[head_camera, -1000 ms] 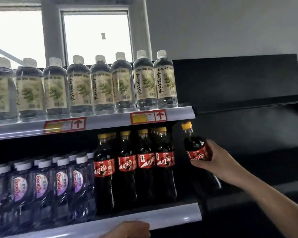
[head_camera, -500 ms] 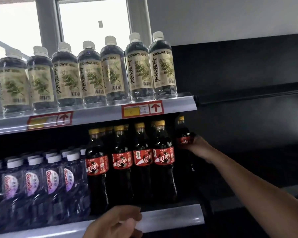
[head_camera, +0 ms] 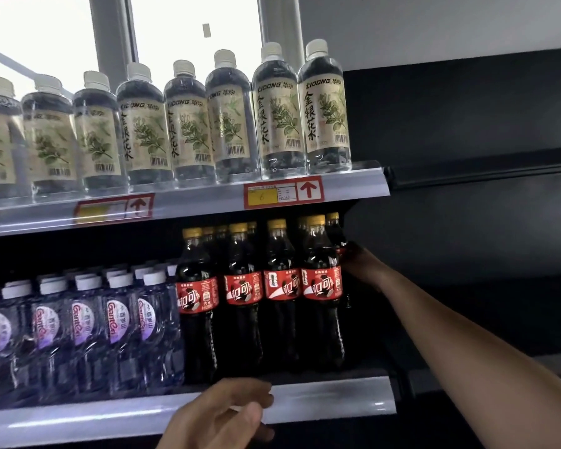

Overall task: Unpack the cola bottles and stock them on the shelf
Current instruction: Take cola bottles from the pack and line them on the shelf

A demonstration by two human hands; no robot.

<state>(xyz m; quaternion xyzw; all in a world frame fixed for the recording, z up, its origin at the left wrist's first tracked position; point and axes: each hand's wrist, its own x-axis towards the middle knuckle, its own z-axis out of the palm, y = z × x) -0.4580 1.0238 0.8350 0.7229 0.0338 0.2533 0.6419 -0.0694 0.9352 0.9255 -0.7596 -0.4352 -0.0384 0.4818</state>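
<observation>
1. My right hand [head_camera: 360, 264] reaches in behind the rightmost front cola, with its fingers round a dark plastic cola bottle with a yellow cap and red label [head_camera: 336, 234]. Only the cap, neck and a sliver of label show past the front bottle, so I cannot tell how tightly I hold it.

2. My left hand [head_camera: 224, 416] hovers low in view, just in front of the pale grey lip of the lower shelf [head_camera: 337, 400]. Its fingers are loosely curled and hold nothing.

3. Step in hand, as I judge it: I am seating this bottle in the back of the right-hand column on the lower shelf. The next move calls for setting its base flat, letting go without nudging its neighbours, then drawing the arm out past the shelf's right end.

4. The held bottle sits at my right fingertips, behind and just right of the front row of four matching cola bottles [head_camera: 259, 296], which stand upright, labels forward.

5. Left of the colas stand clear water bottles with white caps and purple labels [head_camera: 117, 325].

6. On the upper shelf [head_camera: 208, 202], a row of clear bottles with cream leaf-print labels [head_camera: 227, 115] stands above red-framed price tags [head_camera: 282, 192]. A bright window lies behind; a dark, bare shelving unit stands to the right.
</observation>
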